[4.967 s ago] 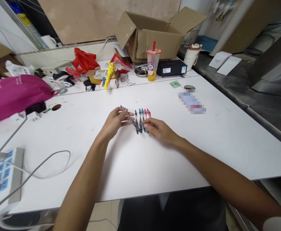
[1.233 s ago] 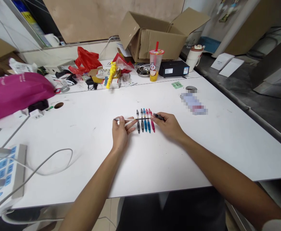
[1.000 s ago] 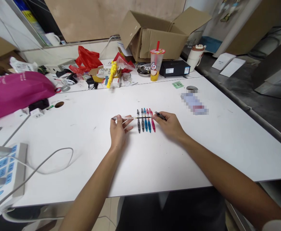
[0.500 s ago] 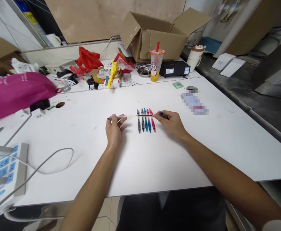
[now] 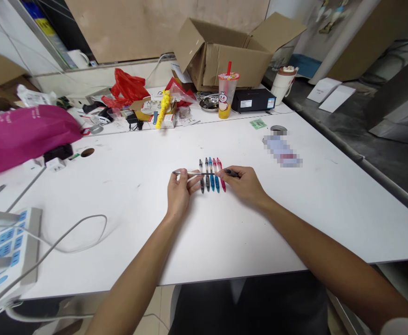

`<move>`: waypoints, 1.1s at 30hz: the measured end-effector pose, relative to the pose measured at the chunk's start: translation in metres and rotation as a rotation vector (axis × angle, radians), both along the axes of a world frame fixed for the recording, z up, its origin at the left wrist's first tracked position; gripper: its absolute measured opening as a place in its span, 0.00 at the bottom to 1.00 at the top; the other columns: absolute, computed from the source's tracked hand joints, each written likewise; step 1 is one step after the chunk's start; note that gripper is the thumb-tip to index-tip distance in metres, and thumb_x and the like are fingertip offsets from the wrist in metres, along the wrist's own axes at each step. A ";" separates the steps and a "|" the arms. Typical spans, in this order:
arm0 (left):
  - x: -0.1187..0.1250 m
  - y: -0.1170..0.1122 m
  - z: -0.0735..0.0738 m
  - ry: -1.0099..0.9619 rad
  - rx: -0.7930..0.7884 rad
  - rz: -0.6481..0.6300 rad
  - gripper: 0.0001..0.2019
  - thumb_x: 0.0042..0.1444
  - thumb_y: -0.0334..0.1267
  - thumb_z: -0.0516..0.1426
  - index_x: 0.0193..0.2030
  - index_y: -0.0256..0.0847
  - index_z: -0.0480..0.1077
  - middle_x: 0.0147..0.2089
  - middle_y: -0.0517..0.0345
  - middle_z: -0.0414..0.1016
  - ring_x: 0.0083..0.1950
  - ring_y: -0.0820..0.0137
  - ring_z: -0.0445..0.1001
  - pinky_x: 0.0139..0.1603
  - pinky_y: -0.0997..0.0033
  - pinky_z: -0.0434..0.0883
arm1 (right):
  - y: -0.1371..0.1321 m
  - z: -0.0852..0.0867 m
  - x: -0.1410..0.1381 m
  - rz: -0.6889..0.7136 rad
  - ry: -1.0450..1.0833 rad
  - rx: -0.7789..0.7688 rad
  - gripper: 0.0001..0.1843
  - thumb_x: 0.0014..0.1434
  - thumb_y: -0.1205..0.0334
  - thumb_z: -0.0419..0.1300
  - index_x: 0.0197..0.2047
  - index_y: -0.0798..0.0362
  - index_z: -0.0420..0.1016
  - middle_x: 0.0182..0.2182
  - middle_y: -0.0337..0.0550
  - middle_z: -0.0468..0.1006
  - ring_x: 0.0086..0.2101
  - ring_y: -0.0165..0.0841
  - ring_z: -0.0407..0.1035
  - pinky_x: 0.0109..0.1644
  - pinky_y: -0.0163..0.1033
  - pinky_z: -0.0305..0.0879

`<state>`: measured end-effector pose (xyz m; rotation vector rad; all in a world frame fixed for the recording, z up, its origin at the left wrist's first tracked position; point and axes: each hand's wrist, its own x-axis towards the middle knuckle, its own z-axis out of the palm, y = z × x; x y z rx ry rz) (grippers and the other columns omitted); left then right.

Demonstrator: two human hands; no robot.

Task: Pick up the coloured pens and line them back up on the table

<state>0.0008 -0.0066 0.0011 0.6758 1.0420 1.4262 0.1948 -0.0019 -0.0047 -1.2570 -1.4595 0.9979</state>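
Observation:
My left hand (image 5: 179, 193) pinches a clear pen barrel (image 5: 192, 173) between thumb and fingers, its other fingers partly spread. Opposite it, my right hand (image 5: 245, 184) is closed around a dark pen grip section (image 5: 231, 172). A thin dark refill (image 5: 208, 174) runs level between the two hands; its left end appears to be inside the barrel. Below it, on the table, several click pens lie side by side: grey pens (image 5: 201, 185), blue pens (image 5: 217, 185) and a pink pen (image 5: 223, 186). The hands and refill cover their middles.
On the white table (image 5: 204, 242) stand a drink cup (image 5: 224, 104) and a black box (image 5: 253, 100) at the back. A cardboard box (image 5: 237, 60) is behind them. A power strip (image 5: 25, 246) with a loose cable lies left, and a pixelated item (image 5: 282, 151) lies right.
My left hand has moved right with the barrel, and my right hand slightly left and nearer to me. Less of the refill shows between them.

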 end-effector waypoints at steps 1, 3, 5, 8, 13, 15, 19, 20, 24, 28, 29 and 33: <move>0.002 -0.001 -0.001 -0.004 0.001 -0.029 0.11 0.68 0.46 0.58 0.44 0.41 0.63 0.45 0.47 0.82 0.41 0.66 0.85 0.32 0.76 0.77 | -0.001 -0.002 -0.001 0.011 -0.006 -0.003 0.20 0.58 0.42 0.67 0.35 0.52 0.82 0.28 0.40 0.72 0.28 0.31 0.61 0.33 0.39 0.57; 0.005 -0.003 -0.002 -0.007 0.007 -0.047 0.13 0.68 0.48 0.59 0.44 0.42 0.62 0.45 0.47 0.83 0.41 0.65 0.85 0.32 0.75 0.77 | -0.002 -0.003 -0.003 0.035 -0.017 -0.009 0.21 0.59 0.41 0.67 0.37 0.52 0.82 0.27 0.39 0.72 0.28 0.31 0.60 0.31 0.39 0.57; 0.006 -0.003 -0.001 -0.011 0.008 -0.037 0.13 0.68 0.48 0.58 0.44 0.42 0.61 0.45 0.47 0.83 0.40 0.66 0.86 0.32 0.76 0.77 | -0.003 -0.001 -0.004 0.064 -0.011 -0.004 0.22 0.60 0.40 0.65 0.41 0.51 0.83 0.27 0.38 0.71 0.27 0.31 0.60 0.31 0.38 0.57; 0.003 -0.001 0.001 -0.024 0.003 -0.011 0.12 0.69 0.46 0.57 0.44 0.42 0.61 0.44 0.48 0.83 0.39 0.68 0.85 0.32 0.77 0.77 | -0.003 0.004 -0.002 0.092 0.032 0.028 0.26 0.66 0.38 0.57 0.48 0.51 0.82 0.29 0.40 0.75 0.30 0.32 0.66 0.34 0.39 0.61; -0.002 0.001 0.004 -0.030 0.007 0.018 0.11 0.69 0.46 0.57 0.45 0.42 0.61 0.44 0.50 0.83 0.39 0.69 0.85 0.31 0.79 0.76 | 0.002 0.007 0.007 0.053 -0.038 0.076 0.20 0.64 0.45 0.63 0.48 0.51 0.84 0.40 0.46 0.84 0.39 0.37 0.74 0.44 0.43 0.68; -0.004 0.001 0.004 -0.024 0.017 0.025 0.12 0.69 0.47 0.58 0.45 0.43 0.61 0.44 0.51 0.83 0.39 0.69 0.85 0.31 0.80 0.76 | 0.003 0.007 0.010 0.078 -0.072 0.070 0.18 0.62 0.48 0.65 0.49 0.50 0.85 0.42 0.46 0.85 0.39 0.38 0.75 0.45 0.45 0.70; -0.005 0.001 0.004 -0.010 0.013 0.024 0.11 0.70 0.46 0.56 0.45 0.42 0.61 0.44 0.51 0.83 0.40 0.69 0.85 0.31 0.80 0.76 | 0.001 0.006 0.011 0.140 -0.092 0.054 0.15 0.62 0.53 0.64 0.48 0.49 0.85 0.43 0.47 0.85 0.41 0.39 0.76 0.48 0.47 0.72; -0.005 0.002 0.003 -0.007 0.011 0.023 0.11 0.70 0.46 0.56 0.45 0.42 0.61 0.44 0.50 0.83 0.39 0.69 0.85 0.31 0.80 0.76 | 0.001 0.006 0.010 0.153 -0.094 0.050 0.14 0.62 0.54 0.64 0.48 0.49 0.85 0.43 0.47 0.85 0.41 0.39 0.76 0.48 0.47 0.72; -0.003 0.002 0.001 0.010 0.015 0.018 0.13 0.68 0.48 0.58 0.45 0.43 0.61 0.47 0.48 0.83 0.40 0.68 0.85 0.32 0.77 0.77 | 0.000 0.005 0.009 0.174 -0.088 0.050 0.13 0.63 0.54 0.64 0.47 0.48 0.85 0.44 0.46 0.85 0.43 0.40 0.76 0.50 0.49 0.72; -0.002 0.001 0.000 0.022 0.020 0.015 0.15 0.67 0.50 0.59 0.45 0.43 0.61 0.47 0.47 0.82 0.40 0.67 0.85 0.32 0.76 0.77 | 0.001 0.003 0.008 0.170 -0.097 0.041 0.14 0.63 0.53 0.64 0.47 0.48 0.85 0.43 0.46 0.85 0.41 0.40 0.75 0.47 0.49 0.72; -0.002 0.001 0.000 0.025 0.020 0.013 0.16 0.66 0.51 0.60 0.45 0.42 0.61 0.47 0.47 0.82 0.40 0.67 0.85 0.32 0.76 0.77 | 0.001 0.003 0.008 0.169 -0.104 0.033 0.14 0.63 0.53 0.64 0.48 0.48 0.85 0.42 0.46 0.85 0.40 0.40 0.75 0.46 0.48 0.72; -0.001 0.000 -0.001 0.031 0.025 0.004 0.16 0.65 0.51 0.60 0.45 0.43 0.62 0.47 0.48 0.82 0.40 0.67 0.85 0.33 0.76 0.77 | -0.001 0.002 0.008 0.196 -0.114 0.037 0.15 0.64 0.54 0.63 0.50 0.48 0.84 0.43 0.47 0.84 0.40 0.40 0.75 0.46 0.48 0.71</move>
